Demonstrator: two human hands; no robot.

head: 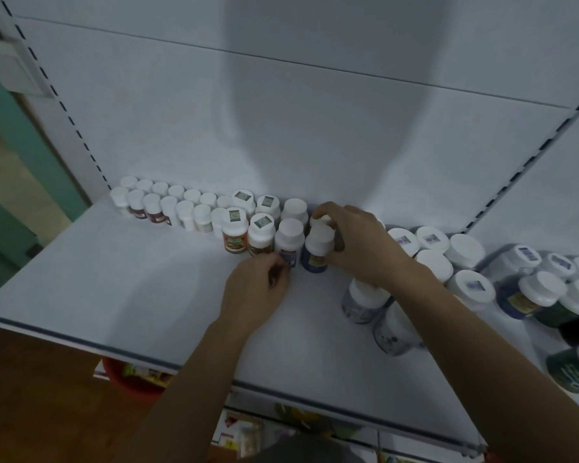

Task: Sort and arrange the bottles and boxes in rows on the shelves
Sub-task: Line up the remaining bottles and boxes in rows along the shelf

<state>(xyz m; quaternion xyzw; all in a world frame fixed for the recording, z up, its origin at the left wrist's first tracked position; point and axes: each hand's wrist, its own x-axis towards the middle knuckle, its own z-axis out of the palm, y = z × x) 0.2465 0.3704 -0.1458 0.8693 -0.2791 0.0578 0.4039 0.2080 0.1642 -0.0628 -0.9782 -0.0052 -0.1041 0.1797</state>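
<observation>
**White caps in double file on a pale shelf**

Head view: white-capped bottles stand in two rows along the back of the shelf [114, 295]. At the left end are the small bottles [168, 205], some with dark red labels. Next come wider ones, among them an orange-labelled bottle [235, 233] with a square greenish sticker on its cap. No writing on any label can be read.

The right hand [358, 242] has its fingers curled round a blue bottle [316, 252] with a yellow patch on its label. That bottle stands upright at the right end of the front row.

The left hand [254, 292] has its fingers curled at the foot of the neighbouring purple-labelled bottle [290, 240]. Whether they pinch it cannot be told.

Right of the hands, unsorted bottles [448, 259] crowd together. Two clear bottles [365, 302] lie tipped under the right forearm, and a dark green bottle [575, 369] lies near the shelf's right edge.
</observation>
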